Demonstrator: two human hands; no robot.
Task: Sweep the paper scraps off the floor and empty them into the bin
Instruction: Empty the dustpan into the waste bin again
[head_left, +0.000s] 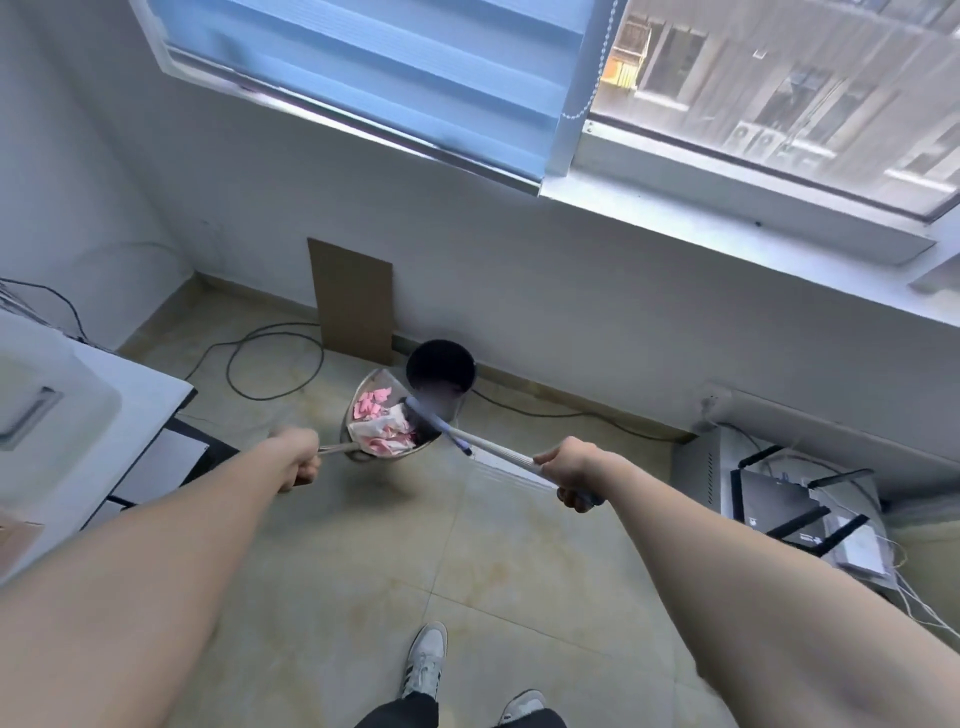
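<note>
A beige tiled floor (519, 561) carries a black bin (440, 370) by the wall, looping black cables (270, 364), a leaning cardboard sheet (354, 301) and a router (779, 501).

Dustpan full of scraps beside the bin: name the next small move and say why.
Probably tip the dustpan further over the black bin. The pink paper scraps lie in the pan, its lip sits at the bin's rim, and the broom head is placed to push them in.
</note>
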